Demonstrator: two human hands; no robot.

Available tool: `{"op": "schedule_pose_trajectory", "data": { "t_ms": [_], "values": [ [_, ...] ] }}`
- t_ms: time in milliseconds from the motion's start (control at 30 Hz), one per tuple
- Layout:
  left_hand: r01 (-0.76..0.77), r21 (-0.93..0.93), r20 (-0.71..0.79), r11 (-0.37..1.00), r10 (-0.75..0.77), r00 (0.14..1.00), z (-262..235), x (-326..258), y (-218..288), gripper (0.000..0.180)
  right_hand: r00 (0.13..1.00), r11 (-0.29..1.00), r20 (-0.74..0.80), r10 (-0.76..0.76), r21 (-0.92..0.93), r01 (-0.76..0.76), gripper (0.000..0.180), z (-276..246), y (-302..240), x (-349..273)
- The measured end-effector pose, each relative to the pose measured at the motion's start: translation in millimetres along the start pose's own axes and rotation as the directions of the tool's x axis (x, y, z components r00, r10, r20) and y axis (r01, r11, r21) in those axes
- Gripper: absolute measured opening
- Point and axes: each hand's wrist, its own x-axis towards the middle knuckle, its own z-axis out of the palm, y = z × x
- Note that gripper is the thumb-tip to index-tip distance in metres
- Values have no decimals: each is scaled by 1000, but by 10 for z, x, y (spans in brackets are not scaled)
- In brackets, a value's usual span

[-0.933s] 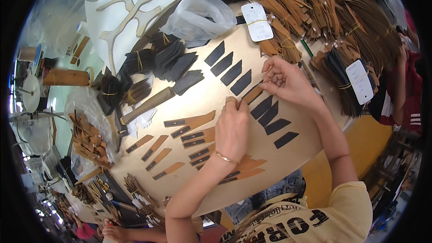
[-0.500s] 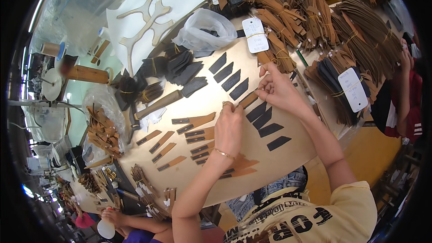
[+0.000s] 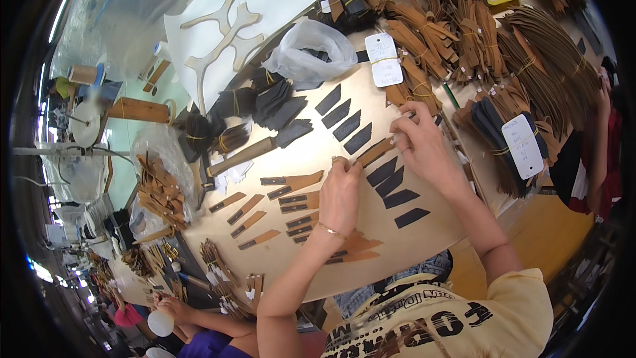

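Note:
A narrow brown leather strip slants just above the table between my hands. My left hand is closed, pinching its lower left end. At its upper right end, my right hand has curled fingers and the thumb against the tip. Beyond the strip lies a slanting row of black pieces, and nearer me several more black pieces lie below my right hand. Left of my left hand, brown strips with dark ends are laid out in rows, some partly hidden by my wrist.
A wooden-handled hammer lies left, beside black bundles. A clear plastic bag sits at the back. Tied brown bundles and white tags crowd the far right. A co-worker's hand holds a white round object lower left.
My hands have moved slightly apart, and more of the brown strip shows between them. The whole view has shifted a little.

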Motion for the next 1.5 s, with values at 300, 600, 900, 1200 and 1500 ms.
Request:
{"op": "schedule_pose_trajectory", "data": {
  "t_ms": [300, 600, 900, 1200, 1500],
  "values": [
    [-78, -134, 72, 988, 88, 994, -137, 107, -181, 21, 938, 913, 71, -338, -218, 345, 43, 268, -560, -330],
    [35, -624, 9, 780, -37, 999, -222, 152, -267, 25, 997, 960, -40, -68, -275, 54, 39, 536, -582, -303],
    [-251, -172, -281, 953, 196, 939, 48, -35, -235, 17, 963, 914, 168, 210, 315, -255, 19, 334, -259, 10],
    [-315, 315, -243, 895, 397, 885, 276, -122, -293, 22, 946, 876, 205, 250, 368, -312, 16, 379, -82, 15],
    [-135, 59, -360, 989, 147, 921, -197, -190, -708, 19, 942, 878, 180, 284, 346, -331, 14, 411, -111, 51]
  ]
}}
